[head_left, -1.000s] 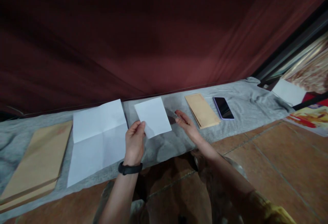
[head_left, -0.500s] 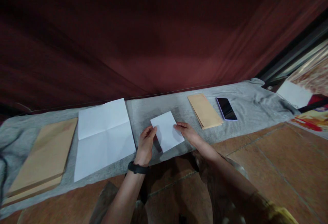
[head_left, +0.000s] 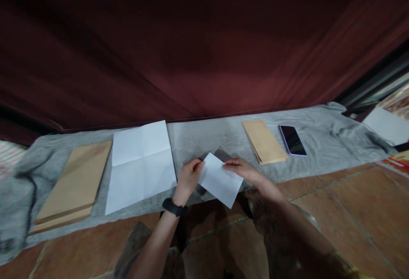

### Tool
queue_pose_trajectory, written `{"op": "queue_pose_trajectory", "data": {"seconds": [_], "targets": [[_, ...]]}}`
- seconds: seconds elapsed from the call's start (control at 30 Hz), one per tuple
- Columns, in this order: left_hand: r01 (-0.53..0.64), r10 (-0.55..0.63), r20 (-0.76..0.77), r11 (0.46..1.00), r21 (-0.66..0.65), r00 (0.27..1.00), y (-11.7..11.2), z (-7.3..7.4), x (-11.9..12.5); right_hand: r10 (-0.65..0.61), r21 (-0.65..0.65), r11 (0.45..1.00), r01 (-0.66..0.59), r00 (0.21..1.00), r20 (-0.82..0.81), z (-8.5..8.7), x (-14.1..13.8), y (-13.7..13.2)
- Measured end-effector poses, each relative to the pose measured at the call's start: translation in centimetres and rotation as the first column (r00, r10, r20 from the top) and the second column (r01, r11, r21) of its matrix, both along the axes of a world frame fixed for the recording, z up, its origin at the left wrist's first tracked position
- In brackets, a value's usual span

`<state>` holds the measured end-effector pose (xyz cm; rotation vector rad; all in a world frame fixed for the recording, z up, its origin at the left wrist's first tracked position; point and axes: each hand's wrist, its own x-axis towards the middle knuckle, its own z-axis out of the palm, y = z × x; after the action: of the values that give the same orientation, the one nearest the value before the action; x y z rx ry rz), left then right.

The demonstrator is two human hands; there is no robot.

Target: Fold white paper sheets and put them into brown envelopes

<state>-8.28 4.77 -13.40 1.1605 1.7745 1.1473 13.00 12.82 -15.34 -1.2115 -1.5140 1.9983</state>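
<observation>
dark red cloth (head_left: 204, 57), tiled floor (head_left: 348, 198)

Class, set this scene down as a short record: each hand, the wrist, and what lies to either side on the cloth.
Left hand: holds small white paper
Right hand: holds the same paper
Left wrist: black band
Surface: grey cloth
Left side: creased white sheet, large brown paper stack
Right side: small brown paper stack, dark-screened phone

On the cloth (head_left: 204, 136), from its left end: left envelopes (head_left: 73, 176) | sheet (head_left: 142, 164), back edge to near front | paper (head_left: 220, 181) over front edge, centre | right envelopes (head_left: 265, 140), then phone (head_left: 293, 140) | curtain (head_left: 204, 57) behind
</observation>
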Motion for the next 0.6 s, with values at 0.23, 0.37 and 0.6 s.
{"op": "queue_pose_trajectory", "data": {"seconds": [0.23, 0.37, 0.6], "targets": [[-0.148, 0.148, 0.006, 0.984, 0.104, 0.989, -0.3, 0.6, -1.1, -0.171, -0.122, 0.981, 0.149, 0.965, -0.196, 0.8, 0.1, -0.3], [-0.238, 0.241, 0.001, 0.959, 0.152, 0.971, -0.4, 0.4, -1.4, -0.119, -0.25, 0.967, 0.049, 0.955, -0.272, 1.0, -0.3, -0.9], [-0.252, 0.262, -0.031, 0.949, 0.187, 0.965, -1.4, 1.9, -3.2, -0.166, -0.204, 0.97, 0.131, 0.973, -0.164, 0.1, -1.3, -1.7]]}}
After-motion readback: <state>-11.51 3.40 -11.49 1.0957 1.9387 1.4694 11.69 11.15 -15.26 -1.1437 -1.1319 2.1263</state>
